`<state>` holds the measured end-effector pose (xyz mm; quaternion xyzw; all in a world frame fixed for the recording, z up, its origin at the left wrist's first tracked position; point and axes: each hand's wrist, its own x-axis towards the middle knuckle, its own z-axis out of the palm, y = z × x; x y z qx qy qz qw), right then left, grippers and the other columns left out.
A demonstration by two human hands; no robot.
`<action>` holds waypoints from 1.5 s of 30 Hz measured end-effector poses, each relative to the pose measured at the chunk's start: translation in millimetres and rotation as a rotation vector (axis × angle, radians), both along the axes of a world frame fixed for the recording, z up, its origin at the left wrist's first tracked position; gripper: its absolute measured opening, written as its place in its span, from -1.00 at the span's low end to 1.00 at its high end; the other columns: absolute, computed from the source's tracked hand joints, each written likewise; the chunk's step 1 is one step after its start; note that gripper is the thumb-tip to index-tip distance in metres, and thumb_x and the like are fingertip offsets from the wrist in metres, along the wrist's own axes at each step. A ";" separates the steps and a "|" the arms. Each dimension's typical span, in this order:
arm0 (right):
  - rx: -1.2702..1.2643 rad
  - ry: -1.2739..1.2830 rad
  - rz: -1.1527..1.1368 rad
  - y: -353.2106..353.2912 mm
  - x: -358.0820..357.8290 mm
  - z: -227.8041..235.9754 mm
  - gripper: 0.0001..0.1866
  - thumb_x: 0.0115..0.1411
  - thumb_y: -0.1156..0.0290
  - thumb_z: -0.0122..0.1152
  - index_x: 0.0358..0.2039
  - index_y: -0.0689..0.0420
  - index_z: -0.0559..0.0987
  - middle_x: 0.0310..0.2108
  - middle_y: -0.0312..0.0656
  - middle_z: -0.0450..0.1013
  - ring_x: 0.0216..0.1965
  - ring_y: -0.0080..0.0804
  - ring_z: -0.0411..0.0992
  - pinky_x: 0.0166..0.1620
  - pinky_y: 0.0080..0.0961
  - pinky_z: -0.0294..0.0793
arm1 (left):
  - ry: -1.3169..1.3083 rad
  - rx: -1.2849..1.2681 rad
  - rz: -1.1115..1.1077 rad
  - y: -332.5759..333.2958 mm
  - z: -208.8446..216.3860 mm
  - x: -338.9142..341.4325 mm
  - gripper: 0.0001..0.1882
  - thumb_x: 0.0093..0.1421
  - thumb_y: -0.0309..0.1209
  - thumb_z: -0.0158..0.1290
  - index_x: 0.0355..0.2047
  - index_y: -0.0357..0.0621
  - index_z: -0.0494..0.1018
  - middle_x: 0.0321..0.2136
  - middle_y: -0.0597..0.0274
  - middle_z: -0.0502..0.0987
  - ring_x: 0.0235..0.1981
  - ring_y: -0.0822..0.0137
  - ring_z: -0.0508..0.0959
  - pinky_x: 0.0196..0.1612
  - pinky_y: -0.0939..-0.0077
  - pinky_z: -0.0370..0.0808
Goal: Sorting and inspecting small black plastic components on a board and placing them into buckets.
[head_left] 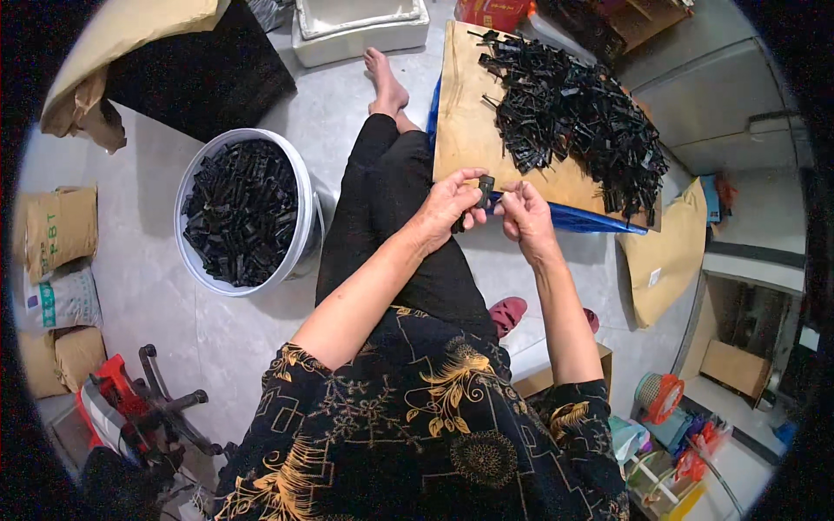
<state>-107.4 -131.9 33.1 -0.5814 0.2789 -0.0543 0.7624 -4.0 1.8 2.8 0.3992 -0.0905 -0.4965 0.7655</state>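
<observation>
Between the thumb and fingers of my left hand (447, 208) is a small black plastic part (486, 186), held upright above my lap. Another dark bit shows under those fingers, too small to name. Close on its right, my right hand (526, 217) is closed, thumb against the curled fingers; whatever they pinch is hidden. Both hands are at the near edge of a wooden board (465, 113). A heap of black plastic pieces (569, 108), many with thin stems, covers much of that board.
On my left stands a white bucket (304, 204) filled with black plastic parts. Farther off are a white foam box (360, 43) and a black panel (200, 74). Stacked sacks (61, 230) lie at far left, beside a toppled chair base (169, 399). A brown paper sack (665, 256) lies right.
</observation>
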 end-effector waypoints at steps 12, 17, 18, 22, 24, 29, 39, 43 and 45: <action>0.079 0.107 0.120 -18.3 3.9 -18.7 -0.81 0.14 0.24 0.15 -0.41 0.03 0.38 -0.70 -0.50 0.20 -0.77 -0.80 0.03 -0.72 -0.78 -0.06 | -0.188 0.191 -0.184 -11.7 4.0 -7.5 -0.57 0.13 -0.47 -0.03 0.03 -0.26 0.25 -0.50 0.29 0.41 -0.64 0.55 0.43 -0.64 0.74 0.32; 0.057 0.167 0.137 -20.9 -3.0 -23.2 -0.80 0.12 0.23 0.17 -0.45 0.03 0.40 -0.74 -0.51 0.18 -0.77 -0.80 0.02 -0.73 -0.76 -0.06 | -0.515 0.319 -0.180 -23.4 2.6 -20.4 -0.58 0.04 -0.57 -0.02 -0.04 -0.25 0.26 -0.66 0.33 0.33 -0.68 0.50 0.39 -0.61 0.59 0.35; 0.037 0.185 0.127 -18.9 -3.5 -22.3 -0.80 0.14 0.21 0.13 -0.45 0.03 0.40 -0.75 -0.52 0.16 -0.77 -0.79 0.01 -0.73 -0.75 -0.07 | -0.551 0.337 -0.161 -24.4 -0.8 -21.4 -0.60 0.05 -0.58 -0.03 -0.05 -0.27 0.25 -0.65 0.32 0.33 -0.67 0.50 0.40 -0.61 0.59 0.35; 0.061 0.221 0.112 -14.7 -9.4 -8.9 -0.75 0.22 0.15 -0.04 -0.45 0.05 0.39 -0.76 -0.53 0.11 -0.77 -0.77 -0.02 -0.73 -0.73 -0.08 | -0.440 0.316 -0.188 -26.8 -1.7 -17.0 -0.59 0.09 -0.54 -0.02 -0.03 -0.23 0.20 -0.62 0.38 0.34 -0.65 0.56 0.38 -0.64 0.66 0.28; 0.004 0.269 0.140 -13.1 -7.8 -3.2 -0.70 0.26 0.13 -0.15 -0.44 0.07 0.39 -0.74 -0.50 0.11 -0.73 -0.75 -0.01 -0.69 -0.72 -0.05 | -0.410 0.325 -0.194 -26.4 1.9 -14.5 -0.60 0.10 -0.54 -0.04 -0.04 -0.21 0.17 -0.62 0.36 0.34 -0.67 0.55 0.38 -0.66 0.67 0.26; -0.384 0.144 0.244 -8.1 -5.2 -11.5 -0.68 0.26 0.08 -0.15 -0.40 0.07 0.38 -0.65 -0.46 0.15 -0.65 -0.72 0.04 -0.63 -0.71 0.01 | -0.446 0.372 -0.197 -25.5 9.1 -10.8 -0.63 0.09 -0.55 -0.05 -0.07 -0.23 0.17 -0.63 0.30 0.35 -0.69 0.50 0.41 -0.66 0.60 0.29; -0.544 0.193 0.284 -0.2 -7.9 -14.9 -0.77 0.27 0.27 -0.15 -0.43 0.12 0.36 -0.64 -0.43 0.17 -0.62 -0.69 0.09 -0.57 -0.67 0.09 | -0.791 0.403 -0.010 -20.4 -6.1 -23.6 -0.64 0.01 -0.50 -0.04 -0.16 -0.26 0.20 -0.30 -0.30 0.43 -0.17 -0.23 0.41 -0.21 0.13 0.40; -0.633 0.120 0.294 6.4 4.3 -20.8 -0.76 0.27 0.22 -0.17 -0.49 0.04 0.32 -0.68 -0.49 0.13 -0.70 -0.74 0.04 -0.67 -0.70 0.00 | -0.848 0.321 0.161 -10.7 -7.5 -20.7 -0.65 0.00 -0.54 -0.06 -0.16 -0.26 0.19 -0.32 -0.28 0.43 -0.18 -0.22 0.42 -0.20 0.15 0.40; -0.674 0.117 0.280 10.3 8.2 -18.6 -0.77 0.27 0.22 -0.17 -0.46 0.05 0.33 -0.68 -0.49 0.14 -0.69 -0.73 0.06 -0.67 -0.69 0.02 | -0.853 0.338 0.165 -8.7 -6.4 -18.4 -0.65 0.01 -0.52 -0.06 -0.17 -0.26 0.18 -0.32 -0.27 0.43 -0.21 -0.23 0.43 -0.23 0.15 0.40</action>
